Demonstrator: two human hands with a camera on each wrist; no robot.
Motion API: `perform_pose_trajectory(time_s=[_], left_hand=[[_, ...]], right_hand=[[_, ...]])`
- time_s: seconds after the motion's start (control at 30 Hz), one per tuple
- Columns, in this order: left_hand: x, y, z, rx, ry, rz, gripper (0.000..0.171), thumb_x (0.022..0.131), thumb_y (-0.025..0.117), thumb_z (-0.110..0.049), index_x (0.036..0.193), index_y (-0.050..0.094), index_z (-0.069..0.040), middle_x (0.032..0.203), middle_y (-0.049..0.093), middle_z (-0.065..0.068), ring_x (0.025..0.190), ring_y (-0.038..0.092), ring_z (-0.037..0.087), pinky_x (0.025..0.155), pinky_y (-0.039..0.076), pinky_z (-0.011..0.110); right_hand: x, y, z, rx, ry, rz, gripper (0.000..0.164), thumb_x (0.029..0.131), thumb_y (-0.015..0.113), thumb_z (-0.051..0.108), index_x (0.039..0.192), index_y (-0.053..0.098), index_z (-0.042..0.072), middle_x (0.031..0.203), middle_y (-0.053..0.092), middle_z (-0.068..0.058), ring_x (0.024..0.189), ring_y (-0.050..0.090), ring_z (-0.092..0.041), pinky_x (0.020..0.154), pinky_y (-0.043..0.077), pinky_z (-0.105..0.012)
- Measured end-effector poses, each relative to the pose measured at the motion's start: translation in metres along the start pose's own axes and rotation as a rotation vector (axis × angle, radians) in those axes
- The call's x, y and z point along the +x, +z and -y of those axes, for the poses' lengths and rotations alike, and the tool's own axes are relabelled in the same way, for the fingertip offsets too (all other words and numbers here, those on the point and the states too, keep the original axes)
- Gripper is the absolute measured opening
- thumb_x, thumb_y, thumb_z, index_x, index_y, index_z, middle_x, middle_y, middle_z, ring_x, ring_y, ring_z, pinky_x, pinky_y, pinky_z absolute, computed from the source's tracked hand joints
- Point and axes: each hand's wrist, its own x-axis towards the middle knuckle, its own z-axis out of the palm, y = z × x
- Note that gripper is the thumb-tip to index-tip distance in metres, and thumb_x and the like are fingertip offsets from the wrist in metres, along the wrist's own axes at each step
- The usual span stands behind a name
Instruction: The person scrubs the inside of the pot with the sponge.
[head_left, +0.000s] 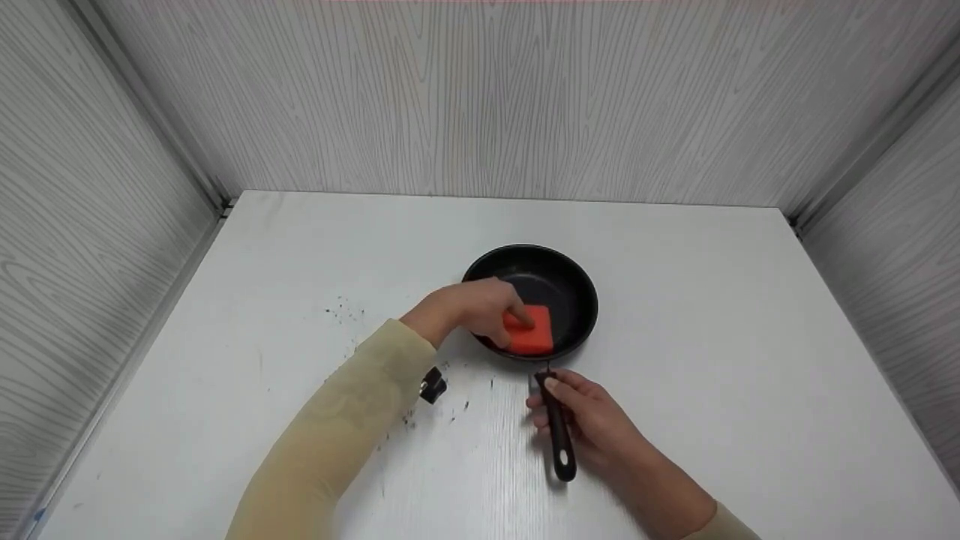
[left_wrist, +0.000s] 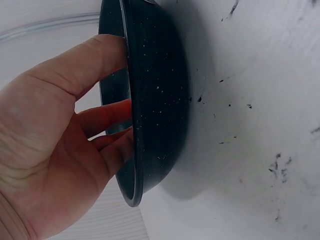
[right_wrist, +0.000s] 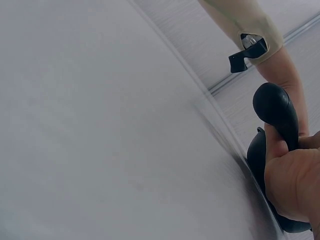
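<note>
A black frying pan [head_left: 574,300] sits on the white table, its handle pointing toward me. Inside it, near the front rim, is a flat red sponge [head_left: 536,341], gripped from above by my left hand [head_left: 487,304]. In the left wrist view the thumb and fingers of the left hand [left_wrist: 65,115] reach over the rim of the pan [left_wrist: 160,100], which hides their tips and the sponge. My right hand [head_left: 600,416] holds the black pan handle [head_left: 559,435] close to the pan, thumb on top. The right wrist view shows the handle's rounded end [right_wrist: 272,105] above the right hand [right_wrist: 290,180].
Dark crumbs and smudges [head_left: 345,309] are scattered over the table [head_left: 712,337] left of and in front of the pan. A small black device [head_left: 433,385] sits at the left sleeve. Grey wood-grain panels [head_left: 480,97] enclose the table at the back and sides.
</note>
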Motion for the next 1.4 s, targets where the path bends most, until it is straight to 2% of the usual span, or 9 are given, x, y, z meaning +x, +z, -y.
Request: perform_pose_trajectory(time_s=[0.27, 0.53, 0.73, 0.9, 0.97, 1.17, 1.4], left_hand=[[0.003, 0.002, 0.000, -0.021, 0.033, -0.003, 0.045, 0.092, 0.080, -0.021, 0.137, 0.075, -0.026, 0.139, 0.068, 0.000, 0.112, 0.056, 0.017, 0.097, 0.048, 0.032], [0.005, 0.003, 0.000, -0.008, 0.085, -0.016, 0.044, 0.093, 0.080, -0.021, 0.136, 0.076, -0.025, 0.137, 0.070, 0.000, 0.113, 0.059, 0.015, 0.099, 0.049, 0.032], [0.005, 0.005, 0.000, -0.028, 0.089, -0.026, 0.044, 0.093, 0.081, -0.021, 0.136, 0.075, -0.024, 0.138, 0.069, 0.000, 0.116, 0.059, 0.015, 0.100, 0.048, 0.032], [0.007, 0.008, 0.000, -0.030, 0.096, -0.039, 0.045, 0.092, 0.081, -0.022, 0.137, 0.075, -0.025, 0.137, 0.069, -0.001, 0.111, 0.058, 0.015, 0.096, 0.047, 0.031], [0.008, 0.009, -0.001, -0.030, 0.093, -0.041, 0.046, 0.092, 0.082, -0.023, 0.137, 0.075, -0.025, 0.139, 0.068, 0.000, 0.114, 0.059, 0.016, 0.098, 0.047, 0.031], [0.011, 0.011, -0.002, -0.043, 0.086, -0.047, 0.047, 0.093, 0.080, -0.020, 0.139, 0.073, -0.025, 0.148, 0.063, 0.002, 0.137, 0.054, 0.019, 0.112, 0.044, 0.034], [0.015, 0.014, -0.003, -0.037, 0.101, -0.066, 0.047, 0.094, 0.079, -0.021, 0.140, 0.072, -0.024, 0.154, 0.057, 0.007, 0.146, 0.048, 0.024, 0.119, 0.038, 0.036]], right_hand=[[0.000, 0.000, -0.001, 0.000, -0.001, 0.009, 0.044, 0.111, 0.057, 0.018, 0.145, 0.047, -0.008, 0.103, 0.074, -0.013, 0.077, 0.073, -0.017, 0.074, 0.061, -0.030], [0.000, -0.001, -0.001, 0.000, -0.003, 0.015, 0.044, 0.111, 0.056, 0.016, 0.146, 0.046, -0.008, 0.101, 0.075, -0.011, 0.075, 0.073, -0.016, 0.074, 0.061, -0.030], [0.000, 0.000, -0.001, 0.009, 0.000, 0.015, 0.045, 0.111, 0.057, 0.016, 0.146, 0.046, -0.009, 0.101, 0.075, -0.012, 0.075, 0.073, -0.016, 0.073, 0.061, -0.029], [0.001, 0.000, -0.002, 0.017, -0.005, 0.027, 0.043, 0.111, 0.057, 0.016, 0.145, 0.047, -0.008, 0.101, 0.074, -0.012, 0.075, 0.073, -0.016, 0.072, 0.061, -0.029], [0.001, -0.001, -0.002, 0.016, -0.009, 0.034, 0.042, 0.111, 0.056, 0.016, 0.144, 0.048, -0.008, 0.101, 0.074, -0.012, 0.075, 0.073, -0.016, 0.072, 0.061, -0.029], [0.001, -0.002, -0.002, 0.016, -0.015, 0.045, 0.039, 0.111, 0.056, 0.016, 0.142, 0.049, -0.008, 0.101, 0.073, -0.012, 0.075, 0.073, -0.016, 0.072, 0.061, -0.029], [0.000, -0.003, -0.003, 0.000, -0.006, 0.039, 0.038, 0.111, 0.056, 0.018, 0.141, 0.051, -0.005, 0.101, 0.074, -0.011, 0.075, 0.074, -0.016, 0.073, 0.062, -0.030]])
